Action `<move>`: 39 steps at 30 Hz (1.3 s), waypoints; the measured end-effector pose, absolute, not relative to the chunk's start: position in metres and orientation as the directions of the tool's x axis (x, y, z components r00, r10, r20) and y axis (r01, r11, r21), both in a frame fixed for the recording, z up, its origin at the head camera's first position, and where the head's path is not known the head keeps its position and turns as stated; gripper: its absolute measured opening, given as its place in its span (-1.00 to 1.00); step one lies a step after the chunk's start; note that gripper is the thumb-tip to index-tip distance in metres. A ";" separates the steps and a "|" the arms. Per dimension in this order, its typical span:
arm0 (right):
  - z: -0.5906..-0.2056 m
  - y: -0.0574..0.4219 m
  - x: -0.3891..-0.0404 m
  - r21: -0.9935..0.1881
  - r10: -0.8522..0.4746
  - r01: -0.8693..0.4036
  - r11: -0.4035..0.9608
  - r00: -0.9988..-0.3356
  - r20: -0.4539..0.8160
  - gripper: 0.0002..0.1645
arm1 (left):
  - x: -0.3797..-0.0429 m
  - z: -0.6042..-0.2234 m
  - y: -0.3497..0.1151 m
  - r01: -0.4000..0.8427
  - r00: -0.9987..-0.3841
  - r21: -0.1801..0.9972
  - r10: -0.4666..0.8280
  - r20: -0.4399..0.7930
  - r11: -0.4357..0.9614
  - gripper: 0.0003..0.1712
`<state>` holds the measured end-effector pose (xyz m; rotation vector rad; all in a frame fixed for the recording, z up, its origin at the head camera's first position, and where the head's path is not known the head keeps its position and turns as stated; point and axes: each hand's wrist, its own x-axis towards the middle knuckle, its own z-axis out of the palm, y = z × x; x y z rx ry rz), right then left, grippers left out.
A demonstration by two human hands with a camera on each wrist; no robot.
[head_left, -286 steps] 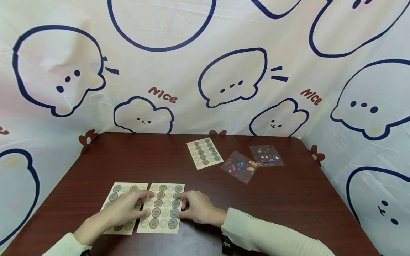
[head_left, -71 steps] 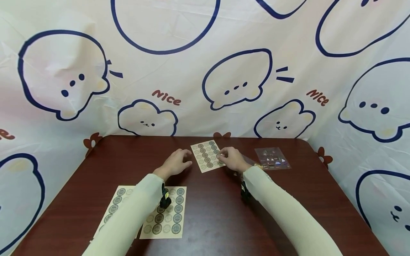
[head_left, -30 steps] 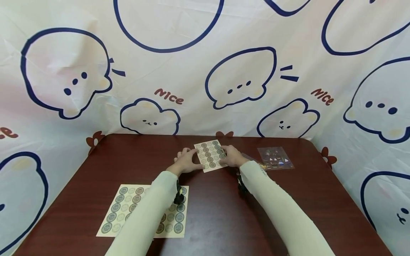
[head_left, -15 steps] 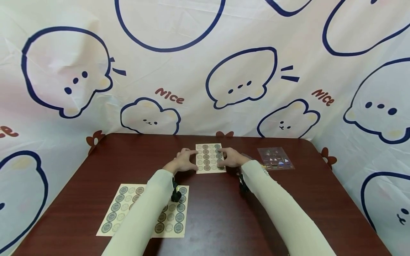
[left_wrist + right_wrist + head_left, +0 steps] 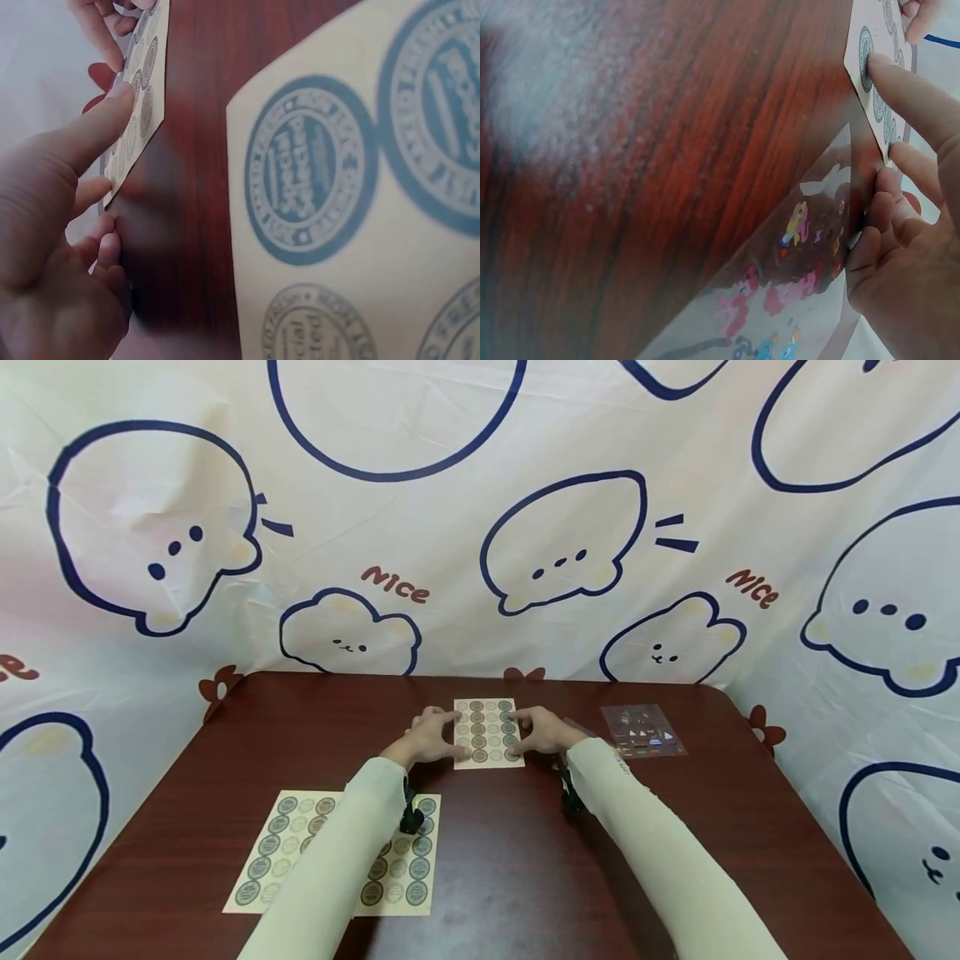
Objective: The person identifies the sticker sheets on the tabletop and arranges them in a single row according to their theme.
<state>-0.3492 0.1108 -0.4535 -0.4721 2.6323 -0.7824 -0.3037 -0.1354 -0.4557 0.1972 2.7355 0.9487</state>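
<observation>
A cream sheet of round stickers (image 5: 487, 735) lies at the back middle of the table, its edges squared to the table's back edge. My left hand (image 5: 426, 737) is at its left edge, thumb and forefinger spread apart along it. On the opposite edge, my right hand (image 5: 546, 731) touches the sheet in the same way. The left wrist view shows the left thumb and fingertips resting on the sheet (image 5: 150, 82). Seen from the right wrist, the thumb presses on a printed circle while the other fingers (image 5: 877, 202) bend loosely beside the edge.
Two larger-looking sheets of round stickers (image 5: 262, 860) lie side by side at the front left, partly under the left sleeve (image 5: 337, 843). A clear film with pony stickers (image 5: 780, 292) lies beside the right hand. Another clear sticker film (image 5: 643, 732) is at the back right.
Both hands have moved from the front sheets to the back one. They have turned it from tilted to straight, and over the last half second it has shifted slightly left.
</observation>
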 end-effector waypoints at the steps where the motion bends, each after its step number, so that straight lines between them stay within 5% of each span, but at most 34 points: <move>1: -0.454 0.111 -0.348 -0.576 -0.406 -0.208 0.791 -0.883 -0.237 -0.12 | -0.303 -0.457 -0.135 0.052 -0.963 0.616 0.203 -0.177 0.786 -0.05; 39: -0.459 0.114 -0.347 -0.621 -0.426 -0.245 0.744 -0.891 -0.159 -0.21 | -0.303 -0.456 -0.123 0.072 -0.968 0.572 0.195 -0.157 0.817 -0.21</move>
